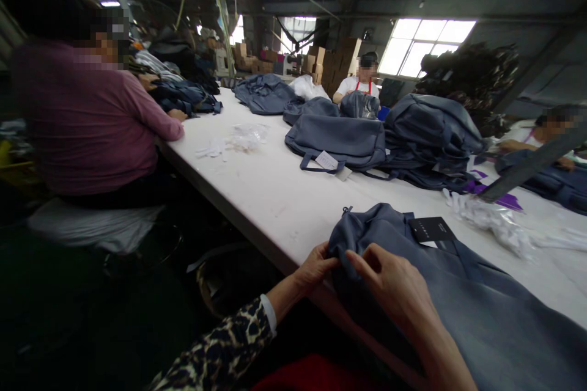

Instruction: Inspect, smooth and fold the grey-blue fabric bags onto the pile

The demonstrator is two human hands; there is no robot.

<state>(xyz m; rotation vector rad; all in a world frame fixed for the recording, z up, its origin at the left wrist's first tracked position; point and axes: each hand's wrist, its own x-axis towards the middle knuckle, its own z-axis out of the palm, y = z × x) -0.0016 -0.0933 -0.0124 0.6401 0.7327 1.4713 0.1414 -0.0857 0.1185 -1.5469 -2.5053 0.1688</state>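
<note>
A dark blue-grey bag (463,305) lies along the near edge of the white table, partly hanging over it. My left hand (314,269) pinches the fabric at the bag's left end. My right hand (394,281) is beside it, thumb and bent fingers closed on the same end of the bag. What exactly lies between the right fingertips is partly hidden. A black hang tag (431,230) rests on top of the bag, with a bit of white showing under it. A small zipper pull (347,211) sticks up at the bag's far left corner.
Several blue-grey bags (334,137) are heaped across the white table (257,195). Clear plastic pieces (247,134) lie at the left, and a bundle of white strips (493,223) at the right beside a slanted metal post (536,162). A co-worker in a pink top (87,116) sits at left; others work farther back.
</note>
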